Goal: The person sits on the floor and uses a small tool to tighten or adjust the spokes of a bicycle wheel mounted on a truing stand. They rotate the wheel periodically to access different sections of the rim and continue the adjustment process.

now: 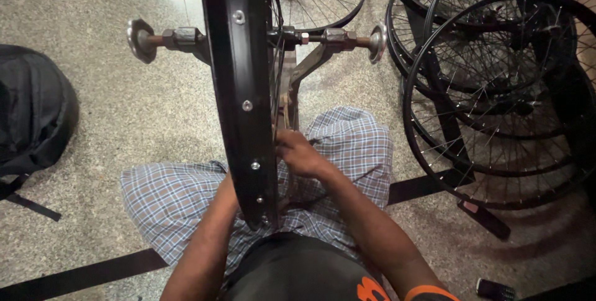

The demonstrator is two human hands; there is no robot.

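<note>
The bicycle wheel rim (pixel 239 90), black with silver spoke nipples along its face, is standing edge-on in a metal truing stand (pixel 292 83) on the speckled stone floor (pixel 124 108), directly in front of the seated person's knees. The axle is sitting between two threaded clamps ending in round silver knobs (pixel 141 40), one at each side of the stand.

The right hand (pixel 301 152) is reaching to the spokes just right of the rim, fingers bunched together on something too small to identify; whether this grip is clamped on a spoke or a tool cannot be told. The left hand is passing behind the rim's lower section and is hidden there; only the left forearm (pixel 208 239) is showing, so its grip cannot be told.

No containers are in view. A stack of spoked wheels (pixel 496 102) is leaning at the right edge of the floor. A black backpack (pixel 31 114) is lying at the left edge. A dark phone (pixel 495 288) is lying near the lower right corner.
</note>
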